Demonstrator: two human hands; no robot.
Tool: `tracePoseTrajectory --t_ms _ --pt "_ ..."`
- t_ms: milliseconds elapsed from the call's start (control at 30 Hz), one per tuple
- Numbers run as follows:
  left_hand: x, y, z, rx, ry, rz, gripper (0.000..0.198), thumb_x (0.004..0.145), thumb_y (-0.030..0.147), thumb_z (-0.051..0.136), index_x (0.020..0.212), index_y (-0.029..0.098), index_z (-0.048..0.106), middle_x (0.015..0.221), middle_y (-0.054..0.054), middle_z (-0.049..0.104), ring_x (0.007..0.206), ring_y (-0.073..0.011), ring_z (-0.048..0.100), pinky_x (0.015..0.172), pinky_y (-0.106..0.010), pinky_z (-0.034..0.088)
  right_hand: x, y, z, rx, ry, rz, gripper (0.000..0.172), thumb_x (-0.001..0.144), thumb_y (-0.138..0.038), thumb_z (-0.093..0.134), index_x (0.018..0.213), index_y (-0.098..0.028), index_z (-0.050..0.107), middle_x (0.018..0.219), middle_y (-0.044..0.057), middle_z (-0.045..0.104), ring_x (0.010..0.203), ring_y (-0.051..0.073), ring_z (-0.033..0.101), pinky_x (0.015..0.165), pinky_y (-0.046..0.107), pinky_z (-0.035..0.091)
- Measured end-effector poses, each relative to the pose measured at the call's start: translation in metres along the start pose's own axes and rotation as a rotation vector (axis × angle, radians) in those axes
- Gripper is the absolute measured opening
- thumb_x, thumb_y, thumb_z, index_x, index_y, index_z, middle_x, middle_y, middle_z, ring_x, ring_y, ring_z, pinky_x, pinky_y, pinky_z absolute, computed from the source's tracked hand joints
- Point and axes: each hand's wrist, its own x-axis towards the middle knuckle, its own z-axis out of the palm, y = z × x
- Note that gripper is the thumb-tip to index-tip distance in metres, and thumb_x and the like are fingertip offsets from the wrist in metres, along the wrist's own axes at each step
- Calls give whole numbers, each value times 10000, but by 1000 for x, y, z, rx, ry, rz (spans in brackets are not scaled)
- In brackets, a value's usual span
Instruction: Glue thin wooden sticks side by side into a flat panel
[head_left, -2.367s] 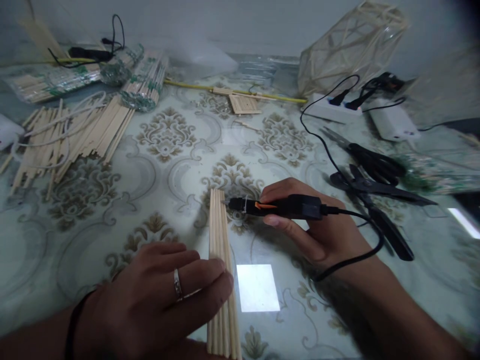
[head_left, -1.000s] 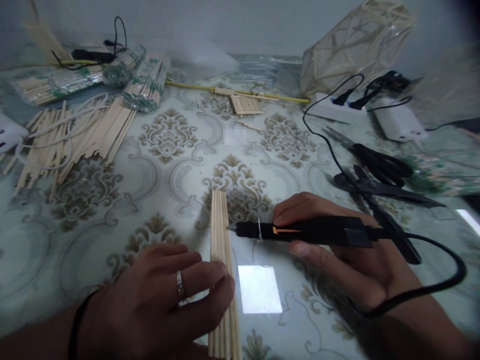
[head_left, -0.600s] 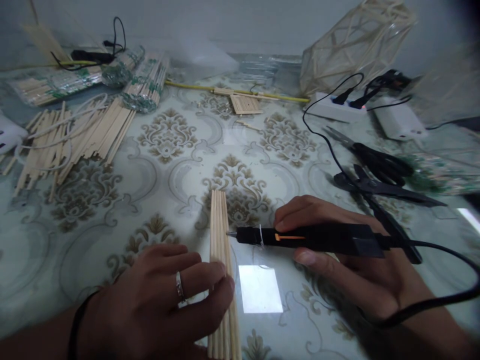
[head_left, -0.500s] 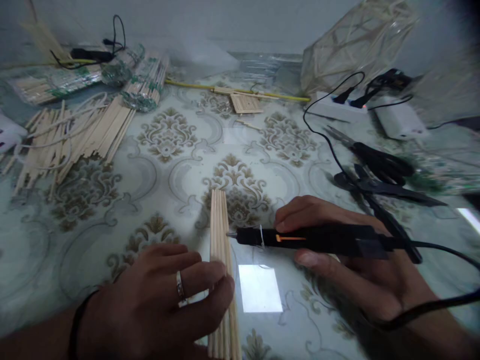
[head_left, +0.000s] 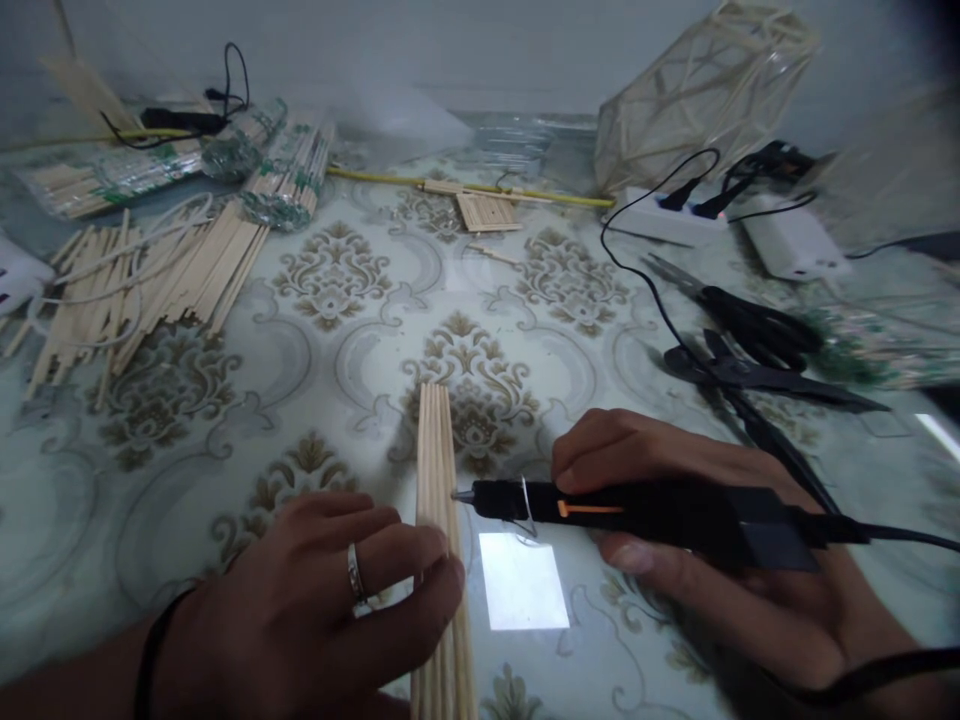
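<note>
A narrow strip of thin wooden sticks [head_left: 433,450], side by side, runs away from me on the table. My left hand [head_left: 322,590], a ring on one finger, is closed over its near part, with fingertips pressing the sticks. My right hand [head_left: 697,595] grips a black hot glue gun [head_left: 675,515] with an orange trigger and a wire stand near its tip. Its metal nozzle points left and meets the strip's right edge, just beyond my left fingertips. Whether glue is coming out is too small to tell.
Loose sticks [head_left: 180,270] and bagged stick bundles [head_left: 289,175] lie at the back left. A small stick panel [head_left: 487,212] sits at the back. Scissors [head_left: 757,315], pliers [head_left: 772,380] and a power strip [head_left: 671,215] are on the right, before a stick frame [head_left: 697,100]. The glue gun's cord trails right.
My right hand has drawn the glue gun a little toward me, so the nozzle sits lower along the strip's right edge. My left hand still holds the strip; the view has shifted slightly.
</note>
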Motion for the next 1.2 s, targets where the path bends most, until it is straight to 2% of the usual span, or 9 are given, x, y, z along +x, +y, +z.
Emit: tracePoseTrajectory --t_ms 133,300,500,733,967,1200 --pt "0 0 1 10 39 -33 431 1313 446 409 1239 166 728 1101 -26 836 888 -156 792 784 -327 592 -2 0 1 -39 8 -40 246 1191 -553 676 1112 -329 740 963 13 813 844 197 818 733 324 639" --pt "-1 0 0 -36 14 -18 448 1308 454 430 1246 127 729 1128 -46 829 866 -156 758 792 -338 617 -5 -1 -1 -74 5 -70 240 1198 -532 678 1118 -314 739 988 22 810 838 187 812 733 319 635" --pt "-2 2 1 -8 38 -39 446 1310 465 415 1230 164 734 1116 -36 827 901 -160 781 806 -312 594 -6 -1 -3 -104 -23 -101 198 1201 -492 661 1151 -314 731 996 46 807 835 223 816 704 353 647" --pt "-1 4 -1 3 26 -54 434 1317 418 396 1233 146 724 1155 -31 801 904 -150 757 903 -318 589 -4 -4 -2 -105 -23 -102 206 1210 -496 629 1139 -327 723 966 39 792 789 213 809 660 341 656" --pt "2 5 0 -2 43 -75 431 1315 439 413 1229 143 715 1128 -26 807 899 -149 758 857 -324 606 -6 -4 -2 -108 -17 -96 216 1199 -521 638 1121 -337 720 951 42 791 774 227 807 646 354 668" --pt "3 5 -2 -7 56 -65 426 1309 416 421 1223 140 733 1097 -43 828 891 -161 780 776 -332 624 -3 -5 -2 -60 -35 -88 153 1166 -465 705 1120 -327 750 957 51 800 780 251 818 659 373 658"
